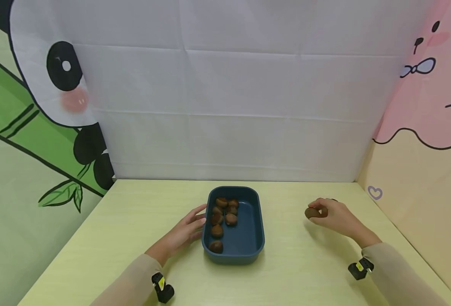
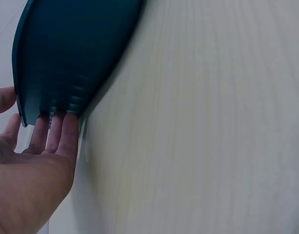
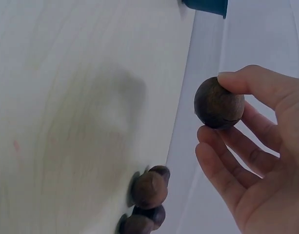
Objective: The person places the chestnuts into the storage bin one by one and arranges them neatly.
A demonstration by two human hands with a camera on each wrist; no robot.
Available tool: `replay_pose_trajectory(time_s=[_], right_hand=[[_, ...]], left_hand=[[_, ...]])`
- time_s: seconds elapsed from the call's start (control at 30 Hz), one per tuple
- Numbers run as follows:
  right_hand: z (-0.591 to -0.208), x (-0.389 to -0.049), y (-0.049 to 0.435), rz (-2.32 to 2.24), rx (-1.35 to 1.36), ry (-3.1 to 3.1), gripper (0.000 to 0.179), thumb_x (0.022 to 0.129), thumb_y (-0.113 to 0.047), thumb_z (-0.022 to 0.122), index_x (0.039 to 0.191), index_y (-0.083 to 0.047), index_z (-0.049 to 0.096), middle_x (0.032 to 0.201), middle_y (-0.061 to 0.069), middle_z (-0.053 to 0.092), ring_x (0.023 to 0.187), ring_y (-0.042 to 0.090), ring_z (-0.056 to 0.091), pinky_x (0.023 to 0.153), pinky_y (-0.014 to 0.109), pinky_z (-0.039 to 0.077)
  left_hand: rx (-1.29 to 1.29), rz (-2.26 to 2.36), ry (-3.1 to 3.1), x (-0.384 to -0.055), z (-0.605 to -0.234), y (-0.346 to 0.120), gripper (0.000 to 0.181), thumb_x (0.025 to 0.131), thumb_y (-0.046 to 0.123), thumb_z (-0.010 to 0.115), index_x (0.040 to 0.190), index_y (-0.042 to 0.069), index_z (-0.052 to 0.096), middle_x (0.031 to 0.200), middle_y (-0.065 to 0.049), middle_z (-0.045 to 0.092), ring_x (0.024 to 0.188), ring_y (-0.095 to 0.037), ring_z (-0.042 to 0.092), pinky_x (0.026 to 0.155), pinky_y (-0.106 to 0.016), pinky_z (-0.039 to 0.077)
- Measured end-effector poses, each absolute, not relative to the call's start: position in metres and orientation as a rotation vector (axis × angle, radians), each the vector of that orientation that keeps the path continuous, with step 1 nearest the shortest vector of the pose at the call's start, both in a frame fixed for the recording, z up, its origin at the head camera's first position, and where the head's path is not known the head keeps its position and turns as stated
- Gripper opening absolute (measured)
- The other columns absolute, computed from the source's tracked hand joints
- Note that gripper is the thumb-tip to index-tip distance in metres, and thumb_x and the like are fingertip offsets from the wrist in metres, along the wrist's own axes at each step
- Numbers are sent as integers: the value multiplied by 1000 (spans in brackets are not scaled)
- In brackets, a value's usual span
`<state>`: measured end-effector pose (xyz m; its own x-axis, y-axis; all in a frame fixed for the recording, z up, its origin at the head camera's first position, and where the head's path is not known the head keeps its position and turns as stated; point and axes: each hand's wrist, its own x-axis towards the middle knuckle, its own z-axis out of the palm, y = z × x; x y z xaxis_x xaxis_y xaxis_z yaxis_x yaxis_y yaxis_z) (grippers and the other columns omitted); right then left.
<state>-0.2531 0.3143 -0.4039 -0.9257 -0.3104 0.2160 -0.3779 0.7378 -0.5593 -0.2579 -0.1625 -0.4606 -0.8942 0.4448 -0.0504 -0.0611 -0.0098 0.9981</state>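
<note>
The right hand (image 1: 333,216) pinched a chestnut (image 3: 215,105) between thumb and fingers, a light, steady grip seeming best, while the left hand (image 1: 183,231), fingers extended, touched the blue tray (image 1: 248,231) beside them.

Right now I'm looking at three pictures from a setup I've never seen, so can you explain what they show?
There's no machine here, just a person's two bare hands. The wide picture comes from a camera on the head; the others come from small black wrist cameras, one per arm. On the pale yellow table stands a dark blue, rectangular tray with rounded corners, with shiny brown, rounded chestnuts in its left half. The left hand touches the tray's outer side. The right hand pinches another brown chestnut above the table. The right wrist picture also shows loose chestnuts lying there.
</note>
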Motion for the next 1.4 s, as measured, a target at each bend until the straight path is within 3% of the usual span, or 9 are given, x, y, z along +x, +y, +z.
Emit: replay_pose_trajectory(time_s=[0.23,0.77,1.03,1.17,1.4], right_hand=[[-390,-259,281,1014,680,-2834,35,87,-14,78,119,-8,68,104,2,67,84,16,67,67,29,55],[-380,-275,190,1145,1062,-2672,37,91,-12,76,126,-11,65,119,1,64,93,18,66,77,28,58],[-390,-278,154,1060,1270,-2623,35,90,-14,77,123,-10,65,116,1,64,91,23,63,77,42,58],[-397,-277,140,1019,1327,-2643,33,89,-17,78,120,-10,67,113,0,64,91,21,64,79,43,58],[-408,-279,122,915,1355,-2748,34,88,-22,80,118,-13,68,110,-3,65,94,14,63,82,28,56]], left_hand=[[384,1961,1939,-258,-461,-163,63,106,25,53,161,17,21,159,-24,25,141,-39,37,112,-51,37],[412,1943,1937,-260,-461,-161,63,107,25,52,161,18,21,159,-24,24,141,-39,36,112,-50,37],[412,1966,1913,-261,-460,-162,63,107,25,52,161,17,20,159,-24,24,140,-39,38,112,-50,37],[402,1974,1909,-260,-459,-163,62,107,24,52,161,18,21,159,-24,25,139,-39,39,112,-50,38],[429,1976,1894,-259,-461,-163,64,107,23,52,161,15,19,159,-26,23,140,-40,38,112,-51,36]])
